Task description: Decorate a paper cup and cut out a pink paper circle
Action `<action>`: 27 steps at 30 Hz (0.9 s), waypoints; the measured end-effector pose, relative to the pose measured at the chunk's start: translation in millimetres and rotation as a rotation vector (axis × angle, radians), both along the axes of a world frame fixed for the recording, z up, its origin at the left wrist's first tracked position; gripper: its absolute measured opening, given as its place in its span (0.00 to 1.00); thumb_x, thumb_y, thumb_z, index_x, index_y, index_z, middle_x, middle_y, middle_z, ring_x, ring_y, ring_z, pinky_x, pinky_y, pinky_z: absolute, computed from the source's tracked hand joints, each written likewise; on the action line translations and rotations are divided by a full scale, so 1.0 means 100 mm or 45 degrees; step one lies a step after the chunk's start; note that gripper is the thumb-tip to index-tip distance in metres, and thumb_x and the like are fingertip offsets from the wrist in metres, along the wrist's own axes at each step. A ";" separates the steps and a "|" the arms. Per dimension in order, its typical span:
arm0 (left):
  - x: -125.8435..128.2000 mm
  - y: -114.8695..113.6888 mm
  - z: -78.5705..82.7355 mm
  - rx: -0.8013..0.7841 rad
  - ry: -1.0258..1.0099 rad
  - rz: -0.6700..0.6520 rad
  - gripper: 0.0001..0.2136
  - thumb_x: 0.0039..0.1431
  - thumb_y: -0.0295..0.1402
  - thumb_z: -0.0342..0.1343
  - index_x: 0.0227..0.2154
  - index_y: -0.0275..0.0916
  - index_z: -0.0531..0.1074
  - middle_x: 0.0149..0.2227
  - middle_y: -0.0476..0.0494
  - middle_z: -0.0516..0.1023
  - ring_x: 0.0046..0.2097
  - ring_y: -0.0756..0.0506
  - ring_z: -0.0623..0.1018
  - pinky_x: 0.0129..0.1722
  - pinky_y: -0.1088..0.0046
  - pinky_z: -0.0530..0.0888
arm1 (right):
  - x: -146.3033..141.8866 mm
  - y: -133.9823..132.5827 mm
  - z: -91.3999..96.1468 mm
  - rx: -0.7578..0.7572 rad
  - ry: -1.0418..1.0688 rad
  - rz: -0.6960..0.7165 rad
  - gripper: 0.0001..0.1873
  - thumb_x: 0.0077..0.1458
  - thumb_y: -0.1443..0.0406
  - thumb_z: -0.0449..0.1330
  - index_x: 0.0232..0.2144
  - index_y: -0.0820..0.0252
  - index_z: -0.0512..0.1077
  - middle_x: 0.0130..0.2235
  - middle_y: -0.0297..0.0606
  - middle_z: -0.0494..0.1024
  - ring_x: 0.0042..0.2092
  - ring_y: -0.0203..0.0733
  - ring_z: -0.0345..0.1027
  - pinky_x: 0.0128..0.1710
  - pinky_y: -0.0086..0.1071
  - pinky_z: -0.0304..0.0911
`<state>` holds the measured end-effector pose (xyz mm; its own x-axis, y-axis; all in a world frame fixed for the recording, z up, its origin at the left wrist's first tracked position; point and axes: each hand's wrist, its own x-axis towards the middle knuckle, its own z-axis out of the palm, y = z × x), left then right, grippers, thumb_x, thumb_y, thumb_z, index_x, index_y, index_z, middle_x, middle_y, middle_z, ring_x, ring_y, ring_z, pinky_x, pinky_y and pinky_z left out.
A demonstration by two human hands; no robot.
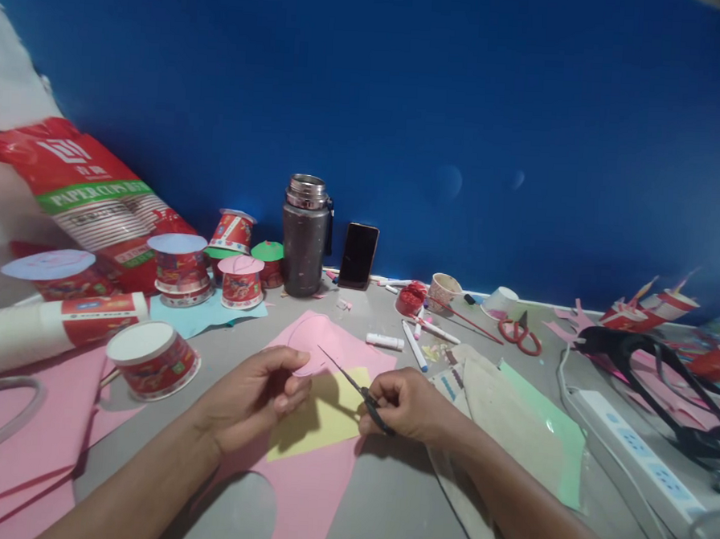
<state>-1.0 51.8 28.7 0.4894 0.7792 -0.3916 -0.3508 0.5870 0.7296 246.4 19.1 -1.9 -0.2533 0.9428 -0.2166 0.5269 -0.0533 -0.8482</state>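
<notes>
My left hand (250,396) pinches a pink paper piece (309,341) with a rounded edge, lifted a little above the table. My right hand (404,402) is closed on black scissors (354,386), whose thin blades point up and left at the pink piece's edge. Under both hands lie a large pink sheet (310,476) and a yellow sheet (328,417) on the grey table.
Red paper cups (153,359) and a cup pack (92,195) stand at the left. A metal flask (305,234) and a phone (358,256) rest against the blue wall. Markers (415,346), red scissors (521,334), a power strip (633,457) and cables lie to the right.
</notes>
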 end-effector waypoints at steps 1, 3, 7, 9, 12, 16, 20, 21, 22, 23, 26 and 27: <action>0.00 0.00 0.00 -0.007 0.009 0.016 0.13 0.46 0.31 0.67 0.17 0.39 0.67 0.15 0.52 0.65 0.17 0.55 0.60 0.20 0.78 0.64 | 0.02 0.01 0.00 0.038 -0.034 -0.007 0.17 0.40 0.61 0.74 0.20 0.59 0.68 0.21 0.24 0.61 0.26 0.30 0.48 0.24 0.29 0.42; -0.01 0.00 0.01 0.004 0.032 0.062 0.14 0.44 0.32 0.69 0.17 0.39 0.66 0.15 0.53 0.65 0.18 0.55 0.61 0.21 0.77 0.65 | 0.05 0.04 0.02 0.107 -0.108 -0.009 0.18 0.40 0.62 0.74 0.21 0.58 0.65 0.22 0.23 0.61 0.27 0.31 0.49 0.25 0.29 0.43; -0.02 0.02 0.01 0.181 0.149 0.183 0.17 0.42 0.36 0.71 0.16 0.39 0.66 0.16 0.52 0.67 0.19 0.54 0.63 0.22 0.77 0.65 | 0.11 0.09 0.11 0.261 -0.442 -0.022 0.13 0.45 0.67 0.68 0.23 0.57 0.65 0.24 0.27 0.67 0.28 0.34 0.54 0.28 0.30 0.45; -0.01 0.02 -0.01 0.313 0.298 0.238 0.16 0.42 0.39 0.71 0.16 0.39 0.68 0.16 0.51 0.69 0.19 0.54 0.63 0.22 0.77 0.62 | 0.13 0.10 0.14 0.324 -0.638 -0.052 0.08 0.48 0.67 0.66 0.25 0.58 0.69 0.26 0.31 0.72 0.29 0.36 0.58 0.29 0.31 0.46; 0.02 0.00 0.00 0.521 0.531 0.273 0.16 0.43 0.42 0.70 0.16 0.38 0.70 0.17 0.49 0.71 0.19 0.53 0.65 0.22 0.76 0.61 | 0.15 0.11 0.17 0.361 -0.840 -0.105 0.06 0.52 0.65 0.65 0.34 0.60 0.75 0.31 0.38 0.79 0.32 0.41 0.65 0.31 0.32 0.48; 0.05 -0.05 0.06 0.714 0.747 0.249 0.17 0.47 0.43 0.65 0.13 0.40 0.69 0.15 0.50 0.69 0.20 0.51 0.67 0.24 0.75 0.64 | 0.14 0.10 0.17 0.393 -1.000 -0.129 0.11 0.53 0.65 0.65 0.40 0.62 0.77 0.43 0.48 0.81 0.39 0.46 0.71 0.33 0.33 0.49; 0.08 -0.06 0.07 0.713 0.762 0.164 0.15 0.46 0.43 0.65 0.15 0.40 0.71 0.16 0.50 0.70 0.20 0.51 0.67 0.24 0.74 0.66 | 0.17 0.10 0.15 0.309 -0.849 -0.141 0.08 0.52 0.67 0.66 0.37 0.60 0.76 0.39 0.42 0.80 0.36 0.41 0.69 0.32 0.32 0.49; 0.08 -0.05 0.05 0.679 0.728 0.140 0.15 0.45 0.44 0.66 0.16 0.40 0.71 0.17 0.50 0.71 0.20 0.51 0.67 0.23 0.74 0.66 | 0.20 0.10 0.15 0.272 -0.782 -0.140 0.07 0.51 0.67 0.66 0.36 0.60 0.75 0.36 0.39 0.80 0.34 0.40 0.68 0.31 0.31 0.49; 0.08 -0.04 0.04 0.644 0.696 0.123 0.15 0.44 0.44 0.67 0.16 0.39 0.72 0.18 0.49 0.71 0.20 0.51 0.67 0.23 0.74 0.66 | 0.22 0.11 0.15 0.233 -0.714 -0.137 0.07 0.50 0.67 0.67 0.35 0.59 0.75 0.32 0.36 0.79 0.33 0.39 0.68 0.30 0.31 0.49; 0.08 -0.03 0.02 0.613 0.669 0.112 0.16 0.44 0.44 0.68 0.17 0.39 0.72 0.18 0.49 0.72 0.19 0.51 0.67 0.23 0.74 0.66 | 0.24 0.12 0.14 0.196 -0.648 -0.132 0.07 0.50 0.67 0.67 0.34 0.59 0.76 0.31 0.35 0.78 0.32 0.39 0.67 0.30 0.31 0.49; 0.08 -0.01 -0.04 0.588 0.633 0.093 0.15 0.43 0.43 0.70 0.17 0.39 0.73 0.18 0.48 0.72 0.20 0.51 0.67 0.22 0.74 0.66 | 0.25 0.12 0.14 0.193 -0.409 -0.172 0.01 0.52 0.68 0.64 0.30 0.59 0.76 0.30 0.34 0.79 0.32 0.39 0.69 0.31 0.31 0.54; 0.08 -0.01 -0.05 0.597 0.640 0.075 0.15 0.44 0.43 0.70 0.18 0.39 0.73 0.18 0.48 0.72 0.20 0.50 0.67 0.22 0.74 0.65 | 0.23 0.12 0.14 0.218 -0.304 -0.215 0.03 0.53 0.67 0.63 0.28 0.59 0.76 0.30 0.35 0.79 0.33 0.39 0.70 0.32 0.31 0.56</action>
<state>6.7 50.3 24.1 0.2881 0.9415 -0.1749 0.0750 0.1599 0.9843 269.8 31.1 11.8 -0.0516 0.9950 -0.0859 0.7078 -0.0242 -0.7060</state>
